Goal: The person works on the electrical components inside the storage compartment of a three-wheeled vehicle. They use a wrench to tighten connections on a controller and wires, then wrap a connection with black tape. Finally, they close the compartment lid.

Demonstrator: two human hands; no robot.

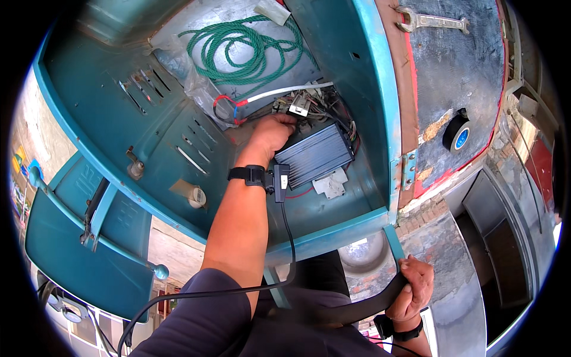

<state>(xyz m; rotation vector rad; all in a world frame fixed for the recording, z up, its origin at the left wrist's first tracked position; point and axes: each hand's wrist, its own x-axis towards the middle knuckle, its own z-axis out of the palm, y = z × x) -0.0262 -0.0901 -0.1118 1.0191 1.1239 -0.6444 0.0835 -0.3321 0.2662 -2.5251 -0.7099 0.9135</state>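
Note:
Inside a teal metal compartment point(324, 232), my left hand point(275, 132) reaches to the upper left end of a black finned metal box point(315, 156). Its fingers are curled in beside a tangle of wires point(339, 110) and a white connector point(300, 105); the fingertips are hidden, so what they grip cannot be made out. A thick white cable point(285, 93) and a red-and-blue wire loop point(229, 110) lie just beyond. Low on the right, my right hand point(410, 288) is closed round the end of a broad, curved black strip point(363, 306), against a teal bar point(392, 247).
A coiled green rope point(238, 56) lies in the compartment's far part, by clear plastic film point(205, 89). On the dark panel at right rest an open-ended wrench point(437, 22) and a roll of black tape point(458, 134). A black cable point(208, 291) crosses my left arm.

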